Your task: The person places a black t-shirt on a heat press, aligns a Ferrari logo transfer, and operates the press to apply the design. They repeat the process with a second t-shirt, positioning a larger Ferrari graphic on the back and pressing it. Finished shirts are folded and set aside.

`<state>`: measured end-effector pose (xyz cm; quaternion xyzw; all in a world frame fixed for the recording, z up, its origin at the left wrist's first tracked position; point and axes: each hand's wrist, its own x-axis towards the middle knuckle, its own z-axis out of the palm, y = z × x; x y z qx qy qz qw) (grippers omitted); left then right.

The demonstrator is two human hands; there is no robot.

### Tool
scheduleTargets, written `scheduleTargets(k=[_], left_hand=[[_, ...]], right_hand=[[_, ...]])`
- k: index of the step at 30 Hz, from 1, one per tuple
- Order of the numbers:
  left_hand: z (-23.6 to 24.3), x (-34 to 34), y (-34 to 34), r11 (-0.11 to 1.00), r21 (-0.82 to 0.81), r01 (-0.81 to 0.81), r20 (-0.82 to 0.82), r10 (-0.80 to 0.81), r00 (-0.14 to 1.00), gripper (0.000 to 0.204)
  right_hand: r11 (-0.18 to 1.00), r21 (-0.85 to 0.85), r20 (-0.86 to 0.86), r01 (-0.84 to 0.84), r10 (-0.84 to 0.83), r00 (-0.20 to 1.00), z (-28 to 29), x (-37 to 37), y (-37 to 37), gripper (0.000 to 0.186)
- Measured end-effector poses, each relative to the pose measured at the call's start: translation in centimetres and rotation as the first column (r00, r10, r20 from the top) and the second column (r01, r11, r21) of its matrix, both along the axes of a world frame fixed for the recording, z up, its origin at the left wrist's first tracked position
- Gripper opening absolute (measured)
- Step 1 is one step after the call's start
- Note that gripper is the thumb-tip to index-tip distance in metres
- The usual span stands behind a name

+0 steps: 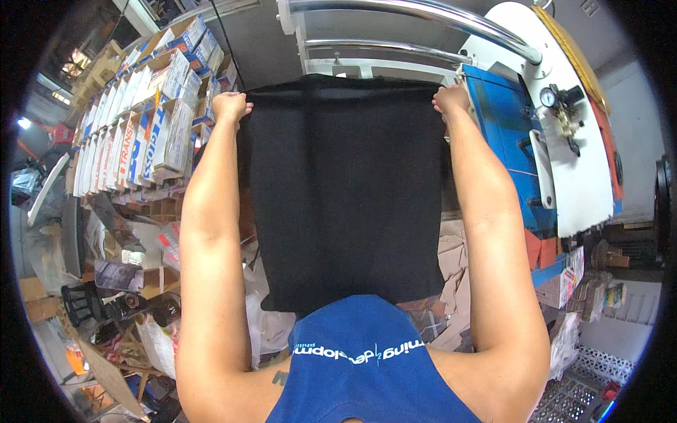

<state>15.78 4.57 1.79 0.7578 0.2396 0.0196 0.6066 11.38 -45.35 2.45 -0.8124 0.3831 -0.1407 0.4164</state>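
A black piece of fabric [343,190] is held out taut in front of me, hanging down toward my blue top. My left hand [232,106] grips its upper left corner with curled fingers. My right hand [450,102] is closed on the upper right corner. Just beyond the fabric's top edge is a white machine with two chrome bars [416,21], partly hidden by the cloth.
Cardboard boxes [155,127] are stacked in rows at left. At right stand a blue padded part [504,141] and a white panel with a pressure gauge [548,96]. Below are paper scraps [451,257], plastic bags and a plastic crate [592,381].
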Motion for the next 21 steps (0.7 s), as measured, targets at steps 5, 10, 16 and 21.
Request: scheduleTargets(k=[5,10,16,21], left_hand=[[-5.5,4.5,0.4,0.996,-0.085,-0.036,0.188,0.052,0.981,0.019],[-6.4,3.9,-3.0,0.777,0.629,-0.025,0.217,-0.145,0.965,0.037],[-5.2,-0.9,-10.5,0.31,0.884,0.349,0.003,-0.751,0.66,0.02],[-2.7,-3.0,-11.1,0.321,0.873,0.367,-0.053,-0.686,0.726,0.029]], right_hand=[[0.946,-0.324,0.077,-0.018,0.045,0.996,-3.4,3.4,-1.3,0.028],[0.895,-0.395,0.06,-0.209,0.252,0.966,-4.0,3.0,2.8,0.033],[0.466,-0.583,-0.375,-0.666,0.572,0.729,-4.9,-1.2,8.4,0.048],[0.553,-0.545,-0.364,-0.63,0.521,0.772,-3.7,-3.5,9.4,0.053]])
